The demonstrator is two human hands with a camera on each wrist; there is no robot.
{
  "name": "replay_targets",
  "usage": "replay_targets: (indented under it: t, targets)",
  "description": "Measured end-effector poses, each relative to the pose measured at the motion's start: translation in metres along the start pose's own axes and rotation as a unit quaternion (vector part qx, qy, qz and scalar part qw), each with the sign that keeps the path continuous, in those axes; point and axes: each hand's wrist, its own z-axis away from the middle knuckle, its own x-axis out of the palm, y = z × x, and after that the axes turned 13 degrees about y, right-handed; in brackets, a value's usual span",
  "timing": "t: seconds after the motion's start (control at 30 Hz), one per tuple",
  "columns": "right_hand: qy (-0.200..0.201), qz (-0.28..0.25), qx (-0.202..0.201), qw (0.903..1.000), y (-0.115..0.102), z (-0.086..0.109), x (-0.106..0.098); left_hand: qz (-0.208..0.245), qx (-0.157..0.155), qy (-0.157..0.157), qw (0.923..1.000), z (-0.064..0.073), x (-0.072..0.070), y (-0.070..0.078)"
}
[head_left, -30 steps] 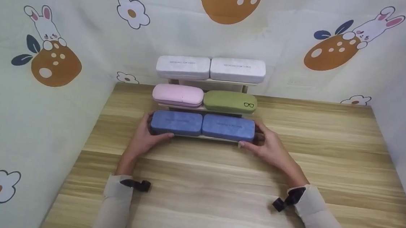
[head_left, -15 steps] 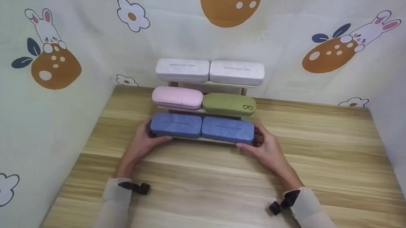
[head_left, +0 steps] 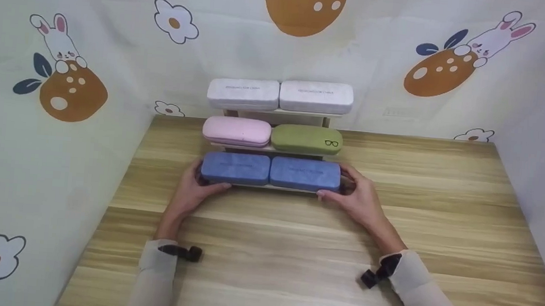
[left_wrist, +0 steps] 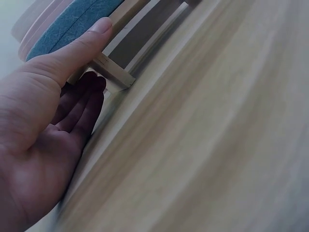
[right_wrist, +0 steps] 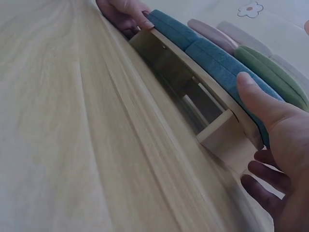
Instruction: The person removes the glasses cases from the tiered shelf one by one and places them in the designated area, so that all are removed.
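Observation:
A small three-step wooden rack carries glasses cases. Two blue glasses cases, the left one and the right one, lie side by side on its lowest step. My left hand grips the rack's left end, thumb along the front edge by the blue case and fingers beside the wooden leg. At the opposite end my right hand holds the rack in the same way; in the right wrist view its thumb lies across the blue case's front and its lower fingers curl loosely beside the side panel.
On the middle step sit a pink case and a green case. Two white cases, left and right, occupy the top step. Behind the wood-grain table stands a patterned backdrop.
The whole head view shifts slightly down and left. Both hands stay at the rack's ends, and the cases keep their places on the steps.

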Motion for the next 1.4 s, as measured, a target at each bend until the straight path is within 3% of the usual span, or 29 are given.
replay_targets:
  t: [0.3,0.77,1.03,1.4]
  targets:
    - [0.007,-0.011,0.004,0.9999,0.001,0.0,0.0,-0.004,0.011,0.008,0.9999,-0.001,0.0,-0.002]
    - [0.015,-0.017,-0.026,0.9994,0.008,0.005,-0.002,0.01,0.016,0.003,0.9998,0.001,-0.001,-0.001]
    - [0.019,-0.004,-0.031,0.9993,0.016,0.005,-0.018,-0.003,0.026,0.009,0.9996,0.0,-0.001,0.0]
    - [0.026,0.001,-0.023,0.9994,0.031,0.009,-0.052,0.034,0.026,-0.002,0.9991,-0.001,0.0,-0.001]
